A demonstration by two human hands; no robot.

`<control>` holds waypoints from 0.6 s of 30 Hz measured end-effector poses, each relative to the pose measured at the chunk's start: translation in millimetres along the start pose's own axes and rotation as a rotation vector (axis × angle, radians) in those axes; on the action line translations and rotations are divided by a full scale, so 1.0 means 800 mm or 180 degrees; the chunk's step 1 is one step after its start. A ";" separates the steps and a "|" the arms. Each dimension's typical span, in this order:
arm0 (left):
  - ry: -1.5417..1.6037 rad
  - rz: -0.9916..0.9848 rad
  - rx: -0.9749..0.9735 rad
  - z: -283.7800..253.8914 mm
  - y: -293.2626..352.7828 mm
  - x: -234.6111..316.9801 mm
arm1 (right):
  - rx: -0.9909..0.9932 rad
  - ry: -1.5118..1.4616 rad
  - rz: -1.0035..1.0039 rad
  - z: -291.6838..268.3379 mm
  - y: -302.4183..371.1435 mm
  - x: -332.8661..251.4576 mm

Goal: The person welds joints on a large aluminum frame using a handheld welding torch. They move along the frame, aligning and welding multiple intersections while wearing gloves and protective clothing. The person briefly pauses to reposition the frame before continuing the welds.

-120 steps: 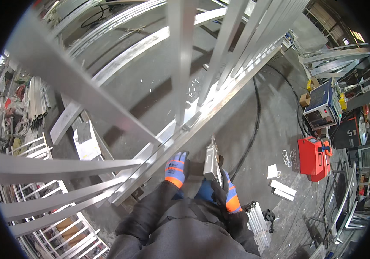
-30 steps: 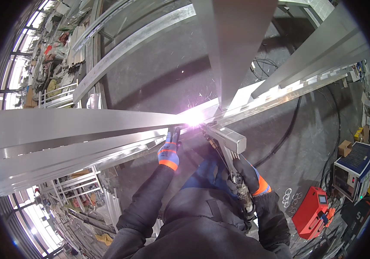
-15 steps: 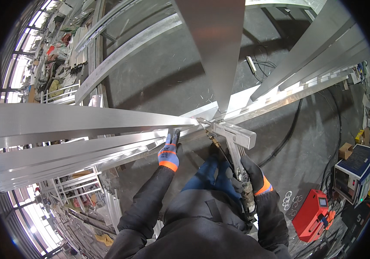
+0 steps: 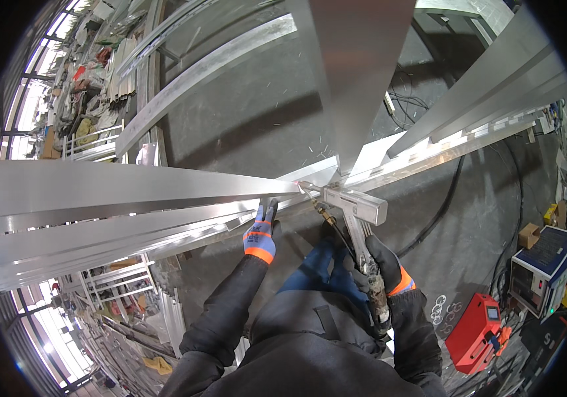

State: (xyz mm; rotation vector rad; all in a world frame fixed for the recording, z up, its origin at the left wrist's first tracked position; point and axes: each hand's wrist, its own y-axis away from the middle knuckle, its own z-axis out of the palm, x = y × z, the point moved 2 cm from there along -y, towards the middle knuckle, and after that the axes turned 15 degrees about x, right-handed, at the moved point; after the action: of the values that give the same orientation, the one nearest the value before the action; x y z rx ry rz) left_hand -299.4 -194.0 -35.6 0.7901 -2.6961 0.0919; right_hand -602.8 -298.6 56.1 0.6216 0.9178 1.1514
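My right hand [image 4: 384, 266], in a dark glove with an orange cuff, is wrapped round the handle of a silver welding gun [image 4: 361, 206]. The gun's block-shaped head points left, and its thin nozzle reaches the end of a long silver metal bar [image 4: 131, 186]. A small pinkish glow shows at that tip. A brass-coloured fitting and dark hose run beside the handle. My left hand [image 4: 260, 233], in a purple-and-black glove, is open, with its fingers stretched up against the bars near that same end. Whether it presses on them is hard to tell.
A wide upright metal beam [image 4: 363, 59] rises ahead, and more bars [image 4: 488, 79] stand to the right on a long rail [image 4: 455, 151]. A black cable [image 4: 439, 212] crosses the floor. At the lower right are a red machine [image 4: 474, 333] and a blue-topped box [image 4: 548, 250].
The upright beam and right-hand bars appear slightly further right in the view. The gun's head sits a touch lower and further left. Both hands keep almost the same pose.
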 end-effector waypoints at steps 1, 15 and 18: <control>0.0030 0.0041 0.0045 0.000 0.000 0.001 | -0.0009 0.0041 0.0013 0.000 0.001 0.000; -0.0174 -0.0111 -0.0084 0.000 0.000 0.006 | -0.0054 0.0382 -0.0362 0.002 0.006 -0.005; -0.0001 -0.0061 -0.0005 0.001 0.000 0.005 | -0.0030 0.0463 -0.0468 0.003 0.003 -0.006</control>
State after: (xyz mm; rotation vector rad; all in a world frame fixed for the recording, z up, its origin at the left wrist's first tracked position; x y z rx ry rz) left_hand -302.8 -196.0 -34.9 0.8156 -2.6880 0.0854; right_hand -602.3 -302.7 60.6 0.4589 1.0637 1.0783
